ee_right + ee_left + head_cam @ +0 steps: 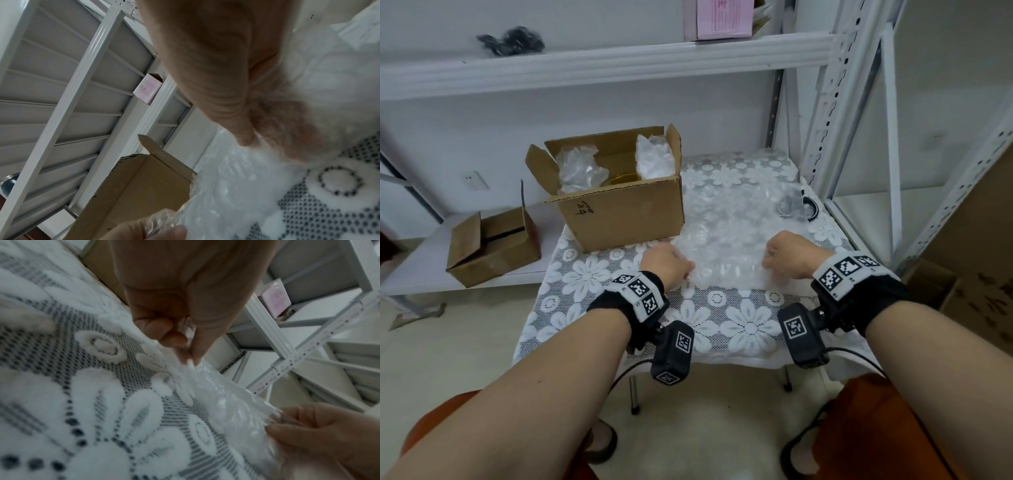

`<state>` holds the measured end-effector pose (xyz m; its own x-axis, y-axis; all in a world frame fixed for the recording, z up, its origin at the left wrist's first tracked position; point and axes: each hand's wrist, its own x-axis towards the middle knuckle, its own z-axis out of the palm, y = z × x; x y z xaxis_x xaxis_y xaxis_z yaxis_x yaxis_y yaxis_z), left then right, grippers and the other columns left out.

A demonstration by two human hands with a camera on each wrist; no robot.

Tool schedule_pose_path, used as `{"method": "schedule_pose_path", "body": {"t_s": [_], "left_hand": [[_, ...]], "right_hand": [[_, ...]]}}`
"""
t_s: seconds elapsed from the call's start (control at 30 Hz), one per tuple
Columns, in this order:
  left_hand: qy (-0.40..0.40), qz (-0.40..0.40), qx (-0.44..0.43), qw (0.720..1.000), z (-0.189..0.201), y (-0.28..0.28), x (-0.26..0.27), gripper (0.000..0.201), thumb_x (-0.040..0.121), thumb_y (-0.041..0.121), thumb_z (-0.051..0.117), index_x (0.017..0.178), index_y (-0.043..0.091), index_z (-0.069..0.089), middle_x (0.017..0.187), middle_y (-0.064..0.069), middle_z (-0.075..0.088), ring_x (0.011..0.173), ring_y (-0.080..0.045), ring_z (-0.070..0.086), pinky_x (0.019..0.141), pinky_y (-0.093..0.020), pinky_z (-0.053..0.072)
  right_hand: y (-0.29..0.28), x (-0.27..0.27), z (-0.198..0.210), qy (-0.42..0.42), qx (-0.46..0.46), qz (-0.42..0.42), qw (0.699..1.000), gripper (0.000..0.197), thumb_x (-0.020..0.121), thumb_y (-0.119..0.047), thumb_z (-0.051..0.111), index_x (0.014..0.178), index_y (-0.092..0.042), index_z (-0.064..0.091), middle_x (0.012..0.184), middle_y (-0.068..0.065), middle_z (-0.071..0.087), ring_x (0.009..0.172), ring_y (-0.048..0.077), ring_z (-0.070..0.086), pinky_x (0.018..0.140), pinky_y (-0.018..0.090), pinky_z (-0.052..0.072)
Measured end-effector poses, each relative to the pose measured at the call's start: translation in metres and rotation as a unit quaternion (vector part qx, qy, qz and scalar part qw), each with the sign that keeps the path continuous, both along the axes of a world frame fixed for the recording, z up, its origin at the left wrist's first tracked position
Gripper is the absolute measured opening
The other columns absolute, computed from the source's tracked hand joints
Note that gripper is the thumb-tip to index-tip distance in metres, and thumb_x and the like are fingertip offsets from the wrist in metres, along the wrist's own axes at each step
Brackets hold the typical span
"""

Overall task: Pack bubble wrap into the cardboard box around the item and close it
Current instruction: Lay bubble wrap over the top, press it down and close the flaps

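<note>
An open cardboard box [619,212] stands at the table's back left, its flaps up. Two wads of bubble wrap [580,169] fill its left and right sides, with a yellowish item [621,179] between them. A clear bubble wrap sheet [726,240] lies flat on the lace cloth to the right of the box. My left hand [671,267] pinches the sheet's near left edge [191,369] between thumb and fingers. My right hand [787,255] pinches the near right edge, thumb [244,139] on top of the wrap.
A smaller cardboard box [493,245] sits on a low shelf to the left. A tape roll [796,205] lies at the table's back right corner. White metal shelving [859,102] rises behind and to the right. A pink box [719,17] stands on the upper shelf.
</note>
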<state>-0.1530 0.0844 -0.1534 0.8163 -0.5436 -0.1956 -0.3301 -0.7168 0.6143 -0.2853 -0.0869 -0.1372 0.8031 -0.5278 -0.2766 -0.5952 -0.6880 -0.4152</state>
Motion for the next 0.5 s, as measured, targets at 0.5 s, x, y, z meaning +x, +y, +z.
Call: {"method": "schedule_pose_path", "body": {"t_s": [0.5], "left_hand": [[-0.464,-0.2,-0.008,0.863,-0.001,-0.011,-0.03,0.013,0.064,0.017,0.083,0.071,0.024,0.075,0.111,-0.001,0.066,0.107,-0.024,0.057,0.092,-0.033,0.034]], "right_hand": [[0.0,-0.001,-0.024,-0.019,-0.042,-0.037,0.998,0.004,0.087,-0.014,0.058,0.084,-0.013,0.061,0.085,0.005,0.066,0.082,0.022,0.063,0.071,0.03,0.049]]}}
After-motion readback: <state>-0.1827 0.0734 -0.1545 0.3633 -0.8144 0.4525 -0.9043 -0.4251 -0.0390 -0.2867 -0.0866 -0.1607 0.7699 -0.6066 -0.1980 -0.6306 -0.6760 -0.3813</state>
